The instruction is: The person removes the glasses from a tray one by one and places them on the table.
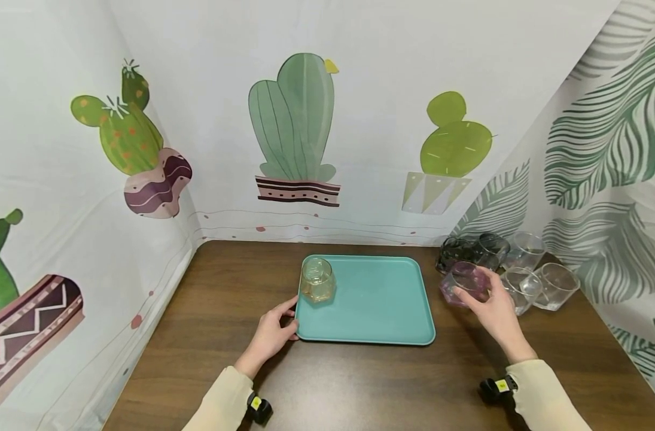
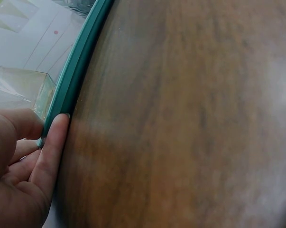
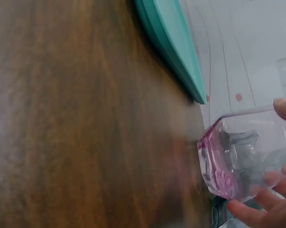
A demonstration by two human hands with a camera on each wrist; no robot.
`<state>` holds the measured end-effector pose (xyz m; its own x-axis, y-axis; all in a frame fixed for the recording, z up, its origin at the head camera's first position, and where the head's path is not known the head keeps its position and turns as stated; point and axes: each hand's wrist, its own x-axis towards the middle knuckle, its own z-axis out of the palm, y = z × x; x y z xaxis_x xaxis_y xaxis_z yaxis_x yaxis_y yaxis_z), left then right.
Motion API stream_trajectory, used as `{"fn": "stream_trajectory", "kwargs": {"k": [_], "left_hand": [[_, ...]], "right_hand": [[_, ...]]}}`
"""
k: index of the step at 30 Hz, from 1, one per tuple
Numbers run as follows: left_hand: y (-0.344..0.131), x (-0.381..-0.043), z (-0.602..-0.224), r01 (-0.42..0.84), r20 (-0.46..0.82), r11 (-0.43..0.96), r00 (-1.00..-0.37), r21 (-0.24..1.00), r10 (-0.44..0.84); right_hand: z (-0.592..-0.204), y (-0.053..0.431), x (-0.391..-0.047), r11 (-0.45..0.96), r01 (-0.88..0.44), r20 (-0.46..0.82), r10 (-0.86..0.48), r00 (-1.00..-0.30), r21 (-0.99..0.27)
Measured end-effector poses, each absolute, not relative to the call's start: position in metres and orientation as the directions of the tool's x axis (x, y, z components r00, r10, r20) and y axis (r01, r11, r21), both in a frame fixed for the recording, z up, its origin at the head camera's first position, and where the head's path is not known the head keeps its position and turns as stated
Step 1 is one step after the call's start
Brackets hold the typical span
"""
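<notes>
My left hand [image 1: 271,333] grips the left edge of the teal tray [image 1: 375,305] near its front corner; in the left wrist view its fingers [image 2: 51,156] lie on both sides of the rim. A yellowish clear glass [image 1: 317,280] stands on the tray's left part. To the right of the tray, my right hand [image 1: 493,305] holds a pink-purple glass [image 1: 460,284] between thumb and fingers. The right wrist view shows this faceted pink glass [image 3: 218,166] tilted, apparently just above the wooden table.
Close behind and beside the right hand stand several other glasses: dark ones [image 1: 452,252] at the back and clear ones [image 1: 556,285] to the right. The brown table [image 1: 354,383] meets a patterned cloth wall [image 1: 370,149] at the back and sides.
</notes>
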<state>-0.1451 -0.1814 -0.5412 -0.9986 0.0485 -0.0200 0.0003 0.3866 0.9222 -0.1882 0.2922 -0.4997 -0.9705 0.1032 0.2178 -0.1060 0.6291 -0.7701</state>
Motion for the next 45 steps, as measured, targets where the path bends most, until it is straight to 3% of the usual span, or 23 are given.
{"fn": "stream_trajectory", "kwargs": {"k": [16, 45], "left_hand": [[-0.1814, -0.1423, -0.5424, -0.011, -0.030, 0.392, -0.999, 0.920, 0.045], [-0.1811, -0.1448, -0.5410, 0.004, -0.020, 0.394, -0.998, 0.919, 0.056]], "right_hand": [[-0.5028, 0.2941, -0.1907, 0.686, -0.009, 0.187, 0.185, -0.965, -0.728], [-0.4999, 0.2964, -0.1968, 0.666, -0.019, 0.159, 0.150, -0.976, -0.746]]}}
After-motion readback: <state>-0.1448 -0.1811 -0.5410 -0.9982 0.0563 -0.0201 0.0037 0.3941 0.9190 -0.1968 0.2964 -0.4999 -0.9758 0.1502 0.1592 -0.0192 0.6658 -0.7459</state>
